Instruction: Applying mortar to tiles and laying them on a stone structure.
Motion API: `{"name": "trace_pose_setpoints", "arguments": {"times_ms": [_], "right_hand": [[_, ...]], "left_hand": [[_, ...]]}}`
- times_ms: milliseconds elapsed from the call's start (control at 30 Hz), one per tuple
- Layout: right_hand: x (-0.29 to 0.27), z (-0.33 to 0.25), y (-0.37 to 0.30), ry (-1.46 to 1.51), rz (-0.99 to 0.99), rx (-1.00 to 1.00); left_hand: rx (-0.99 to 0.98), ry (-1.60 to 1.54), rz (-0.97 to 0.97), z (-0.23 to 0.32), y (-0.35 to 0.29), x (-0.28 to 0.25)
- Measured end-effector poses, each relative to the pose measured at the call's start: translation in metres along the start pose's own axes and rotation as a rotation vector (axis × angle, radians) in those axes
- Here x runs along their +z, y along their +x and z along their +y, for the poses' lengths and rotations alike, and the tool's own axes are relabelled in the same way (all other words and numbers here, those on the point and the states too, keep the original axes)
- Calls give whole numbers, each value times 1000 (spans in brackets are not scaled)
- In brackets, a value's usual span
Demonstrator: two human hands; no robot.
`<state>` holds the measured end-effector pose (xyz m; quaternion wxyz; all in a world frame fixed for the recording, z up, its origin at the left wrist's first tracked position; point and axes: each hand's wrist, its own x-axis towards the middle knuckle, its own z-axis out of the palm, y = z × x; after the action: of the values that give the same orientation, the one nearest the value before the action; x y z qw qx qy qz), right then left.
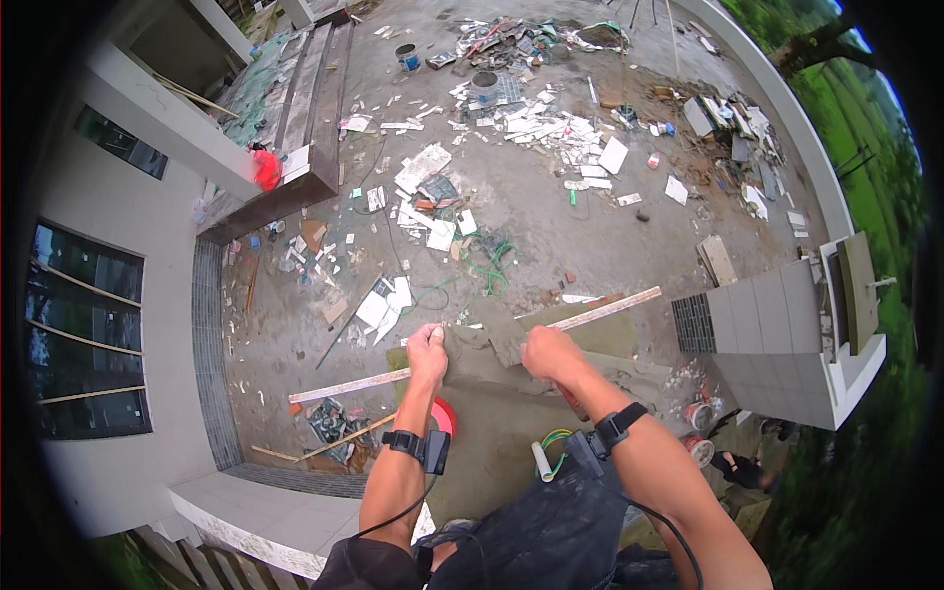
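My left hand [427, 356] is closed, thumb uppermost, at the left end of a heap of wet grey mortar [466, 348]. What its fingers grip, if anything, is hidden. My right hand [551, 354] makes a fist a little to the right. From it a flat, mortar-smeared grey blade [504, 338], like a trowel's, reaches left over the mortar. Below both hands lies a grey-green board or slab [492, 433]. A long pale wooden strip [615, 307] runs behind my hands, and another strip [344, 386] continues at left.
A red round container [442, 417] stands beside my left forearm. A white roll with green-yellow cord [543, 462] lies near my waist. White tile shards [551, 133], a green hose [487, 265] and buckets [407, 57] litter the floor below. A tiled pillar [757, 315] rises at right; another person [739, 470] shows lower right.
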<state>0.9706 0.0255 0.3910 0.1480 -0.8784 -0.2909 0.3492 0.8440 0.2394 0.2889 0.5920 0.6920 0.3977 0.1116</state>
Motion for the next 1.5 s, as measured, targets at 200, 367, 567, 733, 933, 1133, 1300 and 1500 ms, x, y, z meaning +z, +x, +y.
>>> {"name": "trace_pose_setpoints", "arguments": {"times_ms": [200, 367, 567, 733, 933, 1133, 1300, 1500], "right_hand": [[-6, -13, -49, 198, 102, 254], [8, -16, -81, 178, -37, 167], [9, 24, -17, 91, 139, 213], [-11, 63, -29, 103, 326, 280], [-67, 122, -153, 387, 254, 309], [-71, 132, -245, 271, 372, 432], [-49, 115, -268, 352, 563, 422], [-39, 59, -260, 873, 477, 548]], "left_hand": [[25, -24, 44, -10, -14, -13], [-15, -125, 47, -6, -25, -15], [69, -75, 83, -6, -43, -18], [72, -56, 78, -25, -38, -25], [-45, 42, 67, -67, -5, -23], [-90, 251, -47, -71, 20, -24], [-170, 491, -158, -51, 31, -30], [40, 689, 6, -2, 10, -27]]}}
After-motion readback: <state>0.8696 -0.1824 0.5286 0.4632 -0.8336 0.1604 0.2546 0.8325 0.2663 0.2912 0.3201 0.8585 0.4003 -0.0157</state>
